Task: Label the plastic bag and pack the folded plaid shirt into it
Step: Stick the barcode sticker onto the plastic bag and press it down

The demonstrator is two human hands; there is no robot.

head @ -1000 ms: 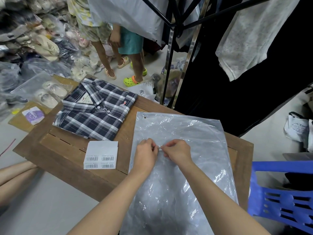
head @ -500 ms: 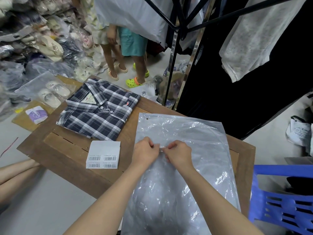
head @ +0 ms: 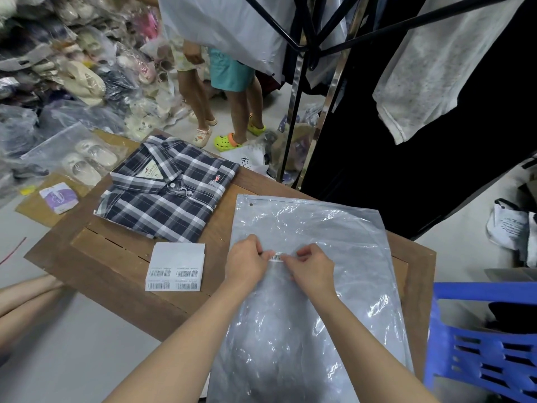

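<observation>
A clear plastic bag (head: 325, 228) lies flat on the wooden table (head: 116, 257), hanging over its near edge. My left hand (head: 247, 264) and my right hand (head: 311, 264) meet over the bag's middle, pinching a small barcode sticker (head: 276, 256) between their fingertips against the plastic. The folded dark plaid shirt (head: 165, 193) lies collar up at the table's far left, apart from the bag. A sheet of barcode labels (head: 174, 267) rests between the shirt and my left hand.
A blue plastic chair (head: 482, 344) stands at the right. Two people's legs (head: 220, 106) are behind the table. Bagged sandals (head: 84, 161) and piles of goods lie at left. A clothes rack pole (head: 293, 112) rises behind the table. Someone's forearms (head: 23, 298) show at far left.
My hands have drawn slightly apart, so the barcode sticker now shows between the fingertips. The camera has shifted a little; the shirt, bag and label sheet stay put.
</observation>
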